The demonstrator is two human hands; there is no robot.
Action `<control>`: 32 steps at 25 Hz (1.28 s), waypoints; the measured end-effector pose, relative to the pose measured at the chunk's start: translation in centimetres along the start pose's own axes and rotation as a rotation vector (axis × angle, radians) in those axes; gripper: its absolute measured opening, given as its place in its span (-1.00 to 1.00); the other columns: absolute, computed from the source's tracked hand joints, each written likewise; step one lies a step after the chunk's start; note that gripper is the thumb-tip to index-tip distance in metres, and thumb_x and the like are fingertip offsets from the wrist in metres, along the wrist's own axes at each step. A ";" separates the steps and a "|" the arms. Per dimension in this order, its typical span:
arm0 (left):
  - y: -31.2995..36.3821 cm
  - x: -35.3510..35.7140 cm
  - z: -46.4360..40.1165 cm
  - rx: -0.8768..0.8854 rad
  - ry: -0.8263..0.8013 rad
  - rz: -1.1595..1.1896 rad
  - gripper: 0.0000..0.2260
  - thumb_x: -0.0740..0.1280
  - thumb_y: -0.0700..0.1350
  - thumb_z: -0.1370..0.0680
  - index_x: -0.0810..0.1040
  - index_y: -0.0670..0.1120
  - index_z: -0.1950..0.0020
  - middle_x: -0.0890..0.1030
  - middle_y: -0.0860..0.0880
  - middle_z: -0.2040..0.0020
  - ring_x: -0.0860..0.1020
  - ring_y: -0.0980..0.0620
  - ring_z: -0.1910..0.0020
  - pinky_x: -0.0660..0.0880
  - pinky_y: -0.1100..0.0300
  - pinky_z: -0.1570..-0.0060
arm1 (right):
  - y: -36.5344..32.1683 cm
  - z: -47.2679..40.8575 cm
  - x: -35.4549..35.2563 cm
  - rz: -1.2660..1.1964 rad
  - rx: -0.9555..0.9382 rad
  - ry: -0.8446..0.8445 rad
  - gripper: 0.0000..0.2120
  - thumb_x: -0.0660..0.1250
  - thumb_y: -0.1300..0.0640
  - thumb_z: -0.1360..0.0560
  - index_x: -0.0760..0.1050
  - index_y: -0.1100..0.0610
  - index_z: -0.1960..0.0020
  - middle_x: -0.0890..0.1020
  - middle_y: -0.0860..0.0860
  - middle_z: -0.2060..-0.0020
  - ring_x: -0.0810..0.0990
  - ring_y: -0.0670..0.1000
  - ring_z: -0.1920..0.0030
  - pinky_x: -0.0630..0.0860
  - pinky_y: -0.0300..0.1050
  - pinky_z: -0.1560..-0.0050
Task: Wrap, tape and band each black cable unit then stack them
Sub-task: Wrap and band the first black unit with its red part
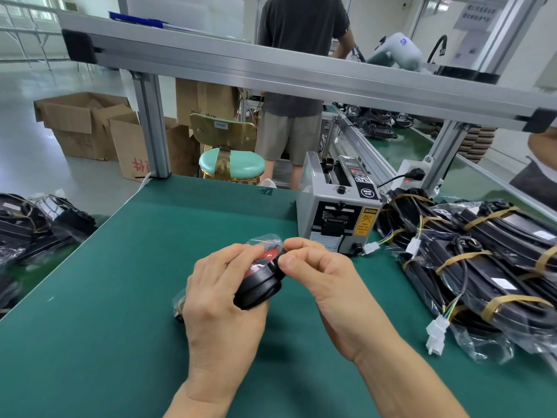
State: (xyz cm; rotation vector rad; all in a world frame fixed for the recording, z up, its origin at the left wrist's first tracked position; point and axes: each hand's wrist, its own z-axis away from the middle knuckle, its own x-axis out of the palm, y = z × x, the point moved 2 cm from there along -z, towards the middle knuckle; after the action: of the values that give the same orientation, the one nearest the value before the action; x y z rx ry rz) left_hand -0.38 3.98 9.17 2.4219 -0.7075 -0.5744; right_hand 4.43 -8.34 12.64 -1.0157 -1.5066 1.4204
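Both hands on bagged black unit, yellow-labelled tape dispenser behind.

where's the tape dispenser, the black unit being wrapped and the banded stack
tape dispenser (337,220), head view, grey front face
black unit (259,289), head view, round black body
banded stack (482,260), head view, wrapped unit under a rubber band

Black cable unit with perhaps a red patch, green table, tan-banded black stack.
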 end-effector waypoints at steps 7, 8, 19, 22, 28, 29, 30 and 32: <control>0.1 0.2 0.1 -0.003 -0.006 0.001 -0.59 0.54 -0.23 -0.32 0.61 0.00 -0.13 0.58 0.06 -0.04 0.53 -0.05 -0.01 0.49 -0.10 -0.01 | -0.1 0.2 0.3 0.071 -0.074 0.039 -0.76 0.38 0.29 -0.46 0.60 0.10 0.36 0.55 -0.06 0.00 0.54 -0.33 0.13 0.38 -0.54 0.12; 0.1 0.2 0.2 -0.010 -0.011 -0.005 -0.56 0.57 -0.27 -0.30 0.61 -0.01 -0.13 0.58 0.05 -0.04 0.53 -0.06 -0.01 0.49 -0.10 -0.01 | -0.2 0.2 0.3 0.076 -0.081 0.045 -0.74 0.37 0.29 -0.46 0.59 0.09 0.38 0.55 -0.06 0.00 0.55 -0.33 0.15 0.38 -0.53 0.12; 0.4 0.5 0.2 -0.009 -0.024 -0.018 -0.57 0.59 -0.31 -0.27 0.64 -0.07 -0.10 0.58 0.04 -0.03 0.53 -0.07 0.01 0.49 -0.09 -0.01 | 0.1 0.3 0.1 0.172 -0.094 0.133 -0.76 0.39 0.31 -0.43 0.56 0.04 0.33 0.59 -0.06 0.09 0.56 -0.28 0.20 0.41 -0.46 0.15; 0.6 0.5 0.2 -0.013 -0.019 -0.026 -0.55 0.59 -0.32 -0.26 0.64 -0.07 -0.10 0.58 0.04 -0.02 0.53 -0.07 0.02 0.49 -0.09 0.00 | 0.9 0.1 -0.2 0.037 0.009 0.193 -0.81 0.37 0.25 -0.45 0.48 0.04 -0.01 0.60 -0.04 0.01 0.60 -0.16 0.03 0.51 -0.22 -0.07; 0.2 0.1 0.2 -0.013 -0.007 0.009 -0.54 0.56 -0.35 -0.28 0.61 -0.03 -0.11 0.56 0.08 -0.03 0.52 -0.03 0.01 0.50 -0.05 -0.02 | 1.0 0.8 1.3 0.069 -0.014 0.089 -0.60 0.51 0.10 -0.35 0.44 -0.06 -0.11 0.57 -0.16 -0.07 0.54 -0.31 -0.05 0.44 -0.40 -0.05; 0.1 0.0 0.2 -0.019 -0.006 0.016 -0.53 0.55 -0.36 -0.27 0.61 -0.03 -0.11 0.56 0.08 -0.04 0.52 -0.02 0.00 0.50 -0.04 -0.03 | 1.0 0.8 1.2 0.081 -0.015 0.060 -0.54 0.53 0.08 -0.29 0.44 -0.07 -0.11 0.56 -0.17 -0.08 0.54 -0.30 -0.07 0.45 -0.39 -0.07; -0.1 0.0 0.2 -0.019 -0.011 0.018 -0.53 0.56 -0.37 -0.26 0.62 -0.04 -0.10 0.57 0.07 -0.04 0.52 -0.02 -0.01 0.50 -0.03 -0.04 | 1.0 0.6 0.9 0.070 -0.005 0.057 -0.51 0.54 0.09 -0.25 0.44 -0.06 -0.12 0.56 -0.16 -0.07 0.54 -0.27 -0.08 0.45 -0.37 -0.08; -0.1 0.0 0.3 0.000 -0.033 0.008 -0.55 0.58 -0.34 -0.25 0.64 -0.09 -0.10 0.59 0.04 -0.04 0.53 -0.03 -0.01 0.50 -0.02 -0.04 | 1.1 -0.2 0.2 -0.046 0.038 0.093 -0.57 0.55 0.20 -0.32 0.46 0.01 -0.10 0.56 -0.10 0.00 0.55 -0.17 -0.03 0.46 -0.35 -0.02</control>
State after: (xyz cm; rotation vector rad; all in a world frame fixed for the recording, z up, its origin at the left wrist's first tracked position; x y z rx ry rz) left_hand -0.50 3.91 8.86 2.4135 -0.7306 -0.6121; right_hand 4.56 -8.04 11.60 -1.0040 -1.4214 1.3470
